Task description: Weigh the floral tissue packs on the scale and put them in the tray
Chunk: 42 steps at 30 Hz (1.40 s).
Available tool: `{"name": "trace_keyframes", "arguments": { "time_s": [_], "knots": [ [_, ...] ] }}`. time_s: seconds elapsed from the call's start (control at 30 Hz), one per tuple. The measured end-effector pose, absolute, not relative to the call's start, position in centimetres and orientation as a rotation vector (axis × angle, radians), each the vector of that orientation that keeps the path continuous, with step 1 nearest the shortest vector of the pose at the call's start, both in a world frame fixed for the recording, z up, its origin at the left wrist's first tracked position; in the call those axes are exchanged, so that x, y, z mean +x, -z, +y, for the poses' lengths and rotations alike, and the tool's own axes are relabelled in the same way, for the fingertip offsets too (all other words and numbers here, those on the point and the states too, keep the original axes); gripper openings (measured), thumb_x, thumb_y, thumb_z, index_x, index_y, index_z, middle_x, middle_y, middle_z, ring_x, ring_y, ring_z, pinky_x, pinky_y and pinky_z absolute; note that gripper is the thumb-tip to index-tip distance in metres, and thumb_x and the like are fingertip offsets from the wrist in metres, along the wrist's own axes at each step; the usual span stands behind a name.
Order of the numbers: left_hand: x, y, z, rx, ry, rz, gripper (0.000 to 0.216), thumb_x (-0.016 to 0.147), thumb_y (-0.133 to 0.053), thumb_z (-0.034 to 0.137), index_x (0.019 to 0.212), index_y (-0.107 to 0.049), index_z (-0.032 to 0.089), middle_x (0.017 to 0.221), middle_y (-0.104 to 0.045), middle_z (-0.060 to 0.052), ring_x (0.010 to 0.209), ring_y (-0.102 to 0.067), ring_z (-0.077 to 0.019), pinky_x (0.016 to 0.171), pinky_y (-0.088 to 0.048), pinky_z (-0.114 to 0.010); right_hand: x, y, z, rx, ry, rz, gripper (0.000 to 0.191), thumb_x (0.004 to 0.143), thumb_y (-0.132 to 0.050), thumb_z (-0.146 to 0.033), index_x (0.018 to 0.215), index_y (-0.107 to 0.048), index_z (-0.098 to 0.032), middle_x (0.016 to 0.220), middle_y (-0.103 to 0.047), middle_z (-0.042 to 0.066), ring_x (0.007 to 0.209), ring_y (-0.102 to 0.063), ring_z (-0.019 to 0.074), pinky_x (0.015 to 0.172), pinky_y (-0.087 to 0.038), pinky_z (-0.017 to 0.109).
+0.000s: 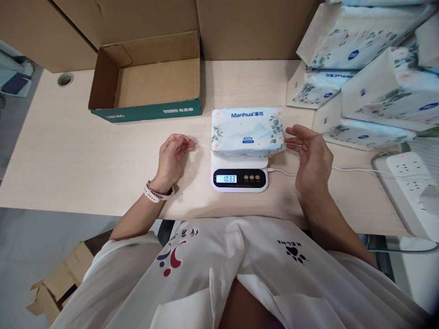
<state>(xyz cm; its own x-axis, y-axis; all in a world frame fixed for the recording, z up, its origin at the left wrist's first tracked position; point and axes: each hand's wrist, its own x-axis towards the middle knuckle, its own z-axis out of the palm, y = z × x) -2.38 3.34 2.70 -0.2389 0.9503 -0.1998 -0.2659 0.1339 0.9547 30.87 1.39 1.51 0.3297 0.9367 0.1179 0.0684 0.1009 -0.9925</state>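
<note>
A tissue pack (247,130) with pale blue mountains, flowers and the word Manhua lies flat on a white digital scale (240,163). Digits glow on the scale's lit display (226,178). Off the pack's right end, my right hand (310,157) has its fingers spread and holds nothing; the fingertips are very close to the wrapper, and I cannot tell whether they touch it. My left hand (171,160) hovers over the table left of the scale, apart from the pack, its fingers curled together around nothing. A pale band circles that wrist.
An open cardboard box (146,114) with a green front stands at the back left. Stacked tissue packs (373,100) fill the right rear. A white cable (284,172) runs from the scale toward a power strip (411,183). Cardboard panels (254,29) line the back edge.
</note>
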Motion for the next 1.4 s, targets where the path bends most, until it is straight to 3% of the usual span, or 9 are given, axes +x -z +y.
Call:
{"name": "trace_keyframes", "arguments": {
  "time_s": [0.3, 0.47, 0.57, 0.63, 0.73, 0.8, 1.07, 1.4],
  "knots": [
    [-2.5, -2.5, 3.5, 0.808, -1.368, 1.274, 0.012, 0.089, -0.075, 0.023, 0.077, -0.074, 0.019, 0.085, -0.074, -0.006, 0.084, -0.073, -0.0157, 0.083, -0.063, -0.027, 31.0, -1.3, 1.7, -1.274, -0.838, -1.112, 0.062, 0.107, -0.047, -0.080, 0.090, -0.078, -0.030, 0.127, -0.085, 0.007, 0.130, -0.077, 0.0327, 0.114, -0.058, 0.061],
    [-2.9, -2.3, 3.6, 0.873, -1.336, 1.242, 0.015, 0.086, -0.082, 0.029, 0.077, -0.073, 0.020, 0.092, -0.075, -0.005, 0.092, -0.072, -0.0169, 0.088, -0.062, -0.029, 31.1, -0.9, 1.9, -1.275, -0.860, -1.184, 0.068, 0.106, -0.042, -0.083, 0.087, -0.077, -0.029, 0.133, -0.084, 0.008, 0.137, -0.074, 0.0360, 0.120, -0.054, 0.065],
    [-4.0, -2.4, 3.7, 0.981, -1.219, 1.174, 0.021, 0.081, -0.093, 0.034, 0.089, -0.078, 0.022, 0.115, -0.079, -0.007, 0.112, -0.072, -0.0204, 0.104, -0.060, -0.034, 31.1, -0.4, 2.0, -1.282, -0.849, -1.279, 0.067, 0.104, -0.044, -0.086, 0.091, -0.077, -0.029, 0.139, -0.082, 0.005, 0.144, -0.070, 0.0353, 0.129, -0.047, 0.067],
    [-4.9, -2.6, 3.8, 1.074, -1.131, 1.112, 0.038, 0.074, -0.101, 0.037, 0.103, -0.080, 0.024, 0.135, -0.075, -0.007, 0.134, -0.067, -0.0252, 0.119, -0.055, -0.039, 31.2, -0.3, 2.1, -1.300, -0.820, -1.354, 0.066, 0.101, -0.047, -0.089, 0.097, -0.078, -0.031, 0.145, -0.079, 0.004, 0.149, -0.065, 0.0347, 0.135, -0.041, 0.067],
    [-5.9, -2.9, 4.1, 1.184, -1.037, 1.058, 0.068, 0.062, -0.109, 0.039, 0.122, -0.077, 0.031, 0.161, -0.061, -0.005, 0.166, -0.042, -0.0339, 0.133, -0.046, -0.047, 31.3, -0.5, 2.1, -1.316, -0.743, -1.472, 0.069, 0.098, -0.046, -0.093, 0.114, -0.077, -0.033, 0.157, -0.072, 0.005, 0.158, -0.055, 0.0347, 0.139, -0.036, 0.067],
    [-6.2, -3.0, 4.2, 1.232, -0.980, 1.046, 0.081, 0.058, -0.111, 0.038, 0.130, -0.073, 0.034, 0.171, -0.052, -0.004, 0.174, -0.029, -0.0360, 0.136, -0.044, -0.051, 31.4, -0.7, 2.2, -1.320, -0.691, -1.520, 0.072, 0.098, -0.042, -0.094, 0.120, -0.075, -0.033, 0.161, -0.069, 0.007, 0.160, -0.052, 0.0351, 0.140, -0.032, 0.069],
    [-5.9, -3.3, 4.0, 1.298, -0.921, 1.031, 0.080, 0.056, -0.110, 0.029, 0.126, -0.073, 0.033, 0.162, -0.057, -0.006, 0.166, -0.043, -0.0313, 0.136, -0.040, -0.047, 32.0, -0.1, 3.0, -1.319, -0.679, -1.516, 0.072, 0.102, -0.037, -0.092, 0.117, -0.077, -0.033, 0.157, -0.070, 0.007, 0.158, -0.049, 0.0337, 0.141, -0.024, 0.073],
    [-6.2, -3.0, 4.1, 1.300, -0.896, 1.029, 0.079, 0.053, -0.110, 0.022, 0.122, -0.074, 0.032, 0.158, -0.059, -0.007, 0.161, -0.047, -0.0289, 0.136, -0.040, -0.042, 32.2, -0.9, 2.5, -1.288, -0.526, -1.449, 0.070, 0.106, -0.035, -0.086, 0.111, -0.079, -0.032, 0.149, -0.073, 0.007, 0.156, -0.055, 0.0334, 0.141, -0.026, 0.071]
  ]
}}
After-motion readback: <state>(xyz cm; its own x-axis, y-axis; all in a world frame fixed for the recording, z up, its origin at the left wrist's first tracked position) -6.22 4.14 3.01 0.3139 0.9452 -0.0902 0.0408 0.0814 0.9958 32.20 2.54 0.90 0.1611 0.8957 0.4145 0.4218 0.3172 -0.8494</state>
